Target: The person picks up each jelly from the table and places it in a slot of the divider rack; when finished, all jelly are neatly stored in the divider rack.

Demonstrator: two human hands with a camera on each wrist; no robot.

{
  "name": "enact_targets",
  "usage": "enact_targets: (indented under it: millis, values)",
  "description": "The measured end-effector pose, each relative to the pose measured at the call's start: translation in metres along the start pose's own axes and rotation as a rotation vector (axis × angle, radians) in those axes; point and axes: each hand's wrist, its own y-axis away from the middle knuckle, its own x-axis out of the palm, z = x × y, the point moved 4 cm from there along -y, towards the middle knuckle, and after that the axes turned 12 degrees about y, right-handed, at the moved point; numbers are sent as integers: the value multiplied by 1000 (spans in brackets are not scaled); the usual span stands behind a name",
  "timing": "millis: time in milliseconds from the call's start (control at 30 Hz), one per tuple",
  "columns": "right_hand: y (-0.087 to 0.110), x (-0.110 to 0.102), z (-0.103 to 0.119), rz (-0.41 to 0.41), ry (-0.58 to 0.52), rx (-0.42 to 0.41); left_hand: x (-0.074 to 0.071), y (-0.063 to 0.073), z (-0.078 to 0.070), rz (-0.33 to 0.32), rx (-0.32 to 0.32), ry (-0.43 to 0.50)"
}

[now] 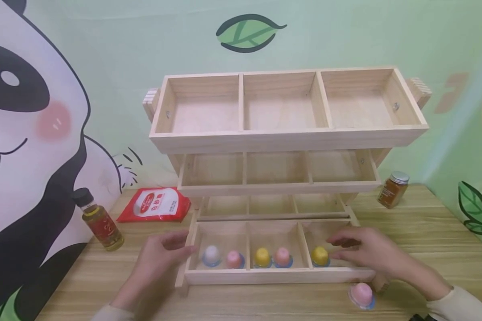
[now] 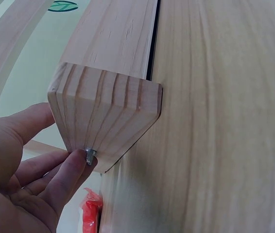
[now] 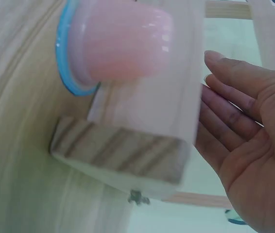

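Note:
A tiered wooden storage box (image 1: 281,278) stands with its trays stepped upward. My left hand (image 1: 160,256) holds the left end of its lowest tray, thumb at the side wall. In the left wrist view, fingertips touch a metal bolt (image 2: 90,156) on that end. My right hand (image 1: 369,247) is over the right wall of the same tray, fingers loosely bent with nothing held, just right of a yellow jelly cup (image 1: 320,256). A white jelly cup (image 1: 212,255) and a pink one (image 1: 234,259) sit in the left compartment; a yellow (image 1: 262,257) and a pink one (image 1: 283,257) share the middle.
Another pink jelly cup (image 1: 362,295) lies on the wooden table by the box's front right corner. An oil bottle (image 1: 103,225) and a red-and-white packet (image 1: 156,205) are at left. A brown jar (image 1: 393,191) with a silver lid stands at right.

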Motion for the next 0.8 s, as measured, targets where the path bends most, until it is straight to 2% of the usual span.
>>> enact_targets:
  millis: [200,500,667,800]
  values:
    - [15,-9,1,-45,60,-75,0,0,0,1,-16,-2]
    - [35,-14,3,-5,57,-10,0,2,2,-5,-44,5]
    - [43,-14,2,-28,68,-58,1,2,3,-8,-57,20]
    - [50,-14,0,-9,51,-34,1,2,1,-3,-37,7]
